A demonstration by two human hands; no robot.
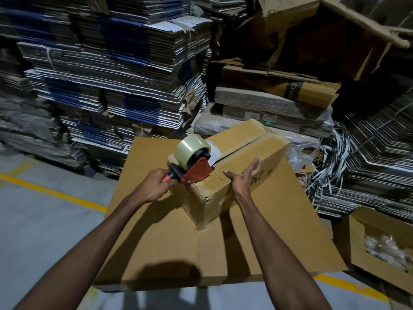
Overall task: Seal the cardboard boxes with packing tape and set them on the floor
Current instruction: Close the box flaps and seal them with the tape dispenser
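A brown cardboard box (pixel 243 153) lies on a large flat cardboard sheet (pixel 169 238), its two top flaps meeting along a centre seam that runs away from me. A red tape dispenser (pixel 196 170) with a roll of clear tape (pixel 192 148) sits on the near end of that seam, a short strip of tape laid just beyond it. My left hand (pixel 156 184) grips the dispenser's handle. My right hand (pixel 243 175) lies with straight fingers against the box's right top edge and side.
Tall stacks of flattened cartons (pixel 111 74) fill the back and left. Bundled cardboard and loose white strapping (pixel 330 166) crowd the right. An open box with plastic wrap inside (pixel 380 242) stands at the lower right. Grey floor with yellow lines (pixel 51 191) lies to the left.
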